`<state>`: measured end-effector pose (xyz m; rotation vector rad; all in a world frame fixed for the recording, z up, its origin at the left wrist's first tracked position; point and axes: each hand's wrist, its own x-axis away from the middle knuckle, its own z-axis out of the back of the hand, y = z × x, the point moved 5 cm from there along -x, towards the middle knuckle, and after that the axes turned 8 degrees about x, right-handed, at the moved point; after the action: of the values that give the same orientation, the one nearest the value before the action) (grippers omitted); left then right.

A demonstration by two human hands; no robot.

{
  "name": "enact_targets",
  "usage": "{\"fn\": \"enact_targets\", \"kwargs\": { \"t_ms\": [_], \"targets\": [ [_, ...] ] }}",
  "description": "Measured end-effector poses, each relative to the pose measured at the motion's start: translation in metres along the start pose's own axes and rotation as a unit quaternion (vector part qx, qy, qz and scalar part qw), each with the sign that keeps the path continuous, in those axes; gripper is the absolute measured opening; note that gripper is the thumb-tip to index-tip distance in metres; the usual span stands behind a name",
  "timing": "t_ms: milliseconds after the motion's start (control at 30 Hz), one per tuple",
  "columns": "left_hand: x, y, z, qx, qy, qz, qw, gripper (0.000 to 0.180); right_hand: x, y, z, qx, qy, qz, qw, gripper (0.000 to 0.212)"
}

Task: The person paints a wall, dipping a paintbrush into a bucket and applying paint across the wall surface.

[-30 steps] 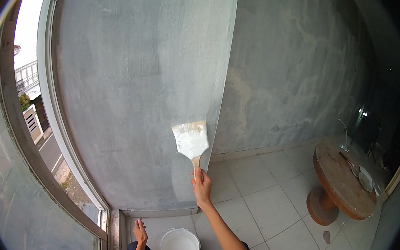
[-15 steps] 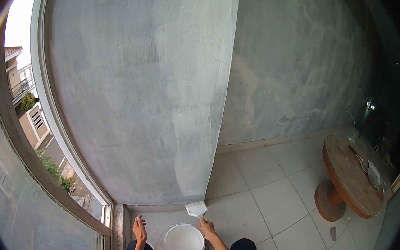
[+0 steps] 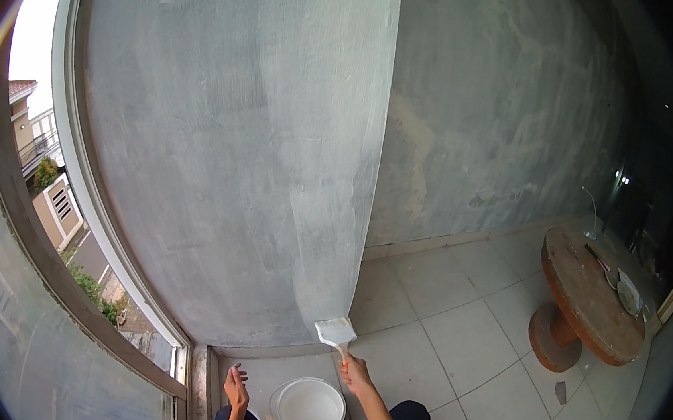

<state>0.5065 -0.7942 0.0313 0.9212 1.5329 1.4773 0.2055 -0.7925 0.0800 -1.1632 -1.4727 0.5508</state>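
Note:
My right hand (image 3: pixel 355 374) is closed round the handle of a wide paintbrush (image 3: pixel 336 333), whose whitish head points away from me. The brush head lies at the bottom right corner of the grey wall section (image 3: pixel 221 160), close by its vertical edge. A paler, freshly coated strip (image 3: pixel 328 257) runs up the wall above the brush. Left of the white bucket (image 3: pixel 312 407), my left hand (image 3: pixel 237 387) is held up with loosely bent fingers and nothing in it. The bucket stands on the floor between my knees, with white paint inside.
At the left is a window frame (image 3: pixel 104 214) with houses and plants beyond it. A round brown table (image 3: pixel 585 300) with some tools on it stands at the right on the tiled floor (image 3: pixel 453 340). A small flat scrap (image 3: pixel 561 392) lies near it.
My right hand has raised the paintbrush slightly, from the foot of the wall to a little higher at its lower right corner. The left hand has hardly moved.

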Motion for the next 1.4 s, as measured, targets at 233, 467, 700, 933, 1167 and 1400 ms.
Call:
{"fn": "enact_targets", "kwargs": {
  "t_ms": [233,467,700,933,1167,1400],
  "targets": [
    [0.001,-0.002,-0.003,-0.032,-0.015,-0.014,0.999,0.046,-0.079,0.060,0.014,0.087,0.058,-0.103,0.989,0.011],
    [-0.005,-0.011,-0.003,-0.037,-0.008,-0.014,0.999,0.046,-0.031,-0.087,-0.042,-0.034,-0.146,-0.059,0.987,0.008],
    [-0.008,-0.020,-0.020,-0.090,-0.037,-0.027,0.995,0.045,0.114,-0.290,-0.096,-0.026,-0.225,0.025,0.974,0.015],
    [-0.006,-0.028,-0.037,-0.142,-0.055,-0.028,0.988,0.046,0.223,-0.406,-0.135,0.063,-0.236,0.251,0.937,0.020],
    [-0.008,-0.030,-0.035,-0.133,-0.057,-0.041,0.989,0.047,0.173,-0.341,-0.112,0.084,-0.142,0.331,0.929,0.028],
    [-0.004,-0.008,-0.021,-0.111,-0.031,-0.042,0.992,0.044,0.045,-0.159,-0.064,0.090,-0.018,0.293,0.952,0.031]
  ]
}}
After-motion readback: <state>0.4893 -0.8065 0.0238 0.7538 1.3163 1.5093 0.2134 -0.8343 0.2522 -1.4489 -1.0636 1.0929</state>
